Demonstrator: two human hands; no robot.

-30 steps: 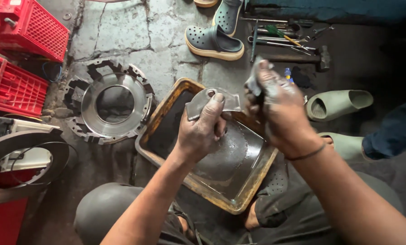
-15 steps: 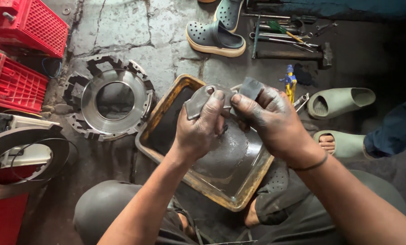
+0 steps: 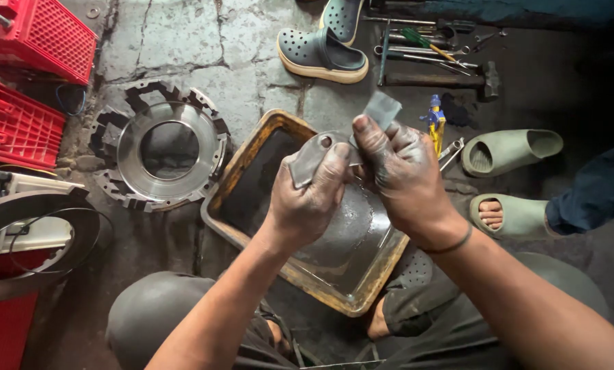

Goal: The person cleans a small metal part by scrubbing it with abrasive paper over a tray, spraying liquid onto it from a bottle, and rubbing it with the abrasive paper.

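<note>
My left hand [image 3: 311,199] grips a small flat grey metal part [image 3: 308,156] with a hole near one end, holding it over a rectangular metal tray [image 3: 252,147]. My right hand [image 3: 396,171] is closed on a small grey rectangular pad [image 3: 382,109], perhaps abrasive paper, and presses against the metal part. Both hands are black with grease. The tray has a rusty yellowish rim and dark liquid in its bottom.
A round toothed clutch-like metal assembly [image 3: 161,147] lies left of the tray on cracked concrete. Red plastic crates [image 3: 29,38] stand at the far left. Tools, a hammer [image 3: 444,79] among them, lie at top right. Green sandals [image 3: 324,55] and another person's sandalled foot [image 3: 509,216] are nearby.
My right hand came in from the right with the grey pad and now presses against the metal part held by my left hand. The left hand stayed over the tray.
</note>
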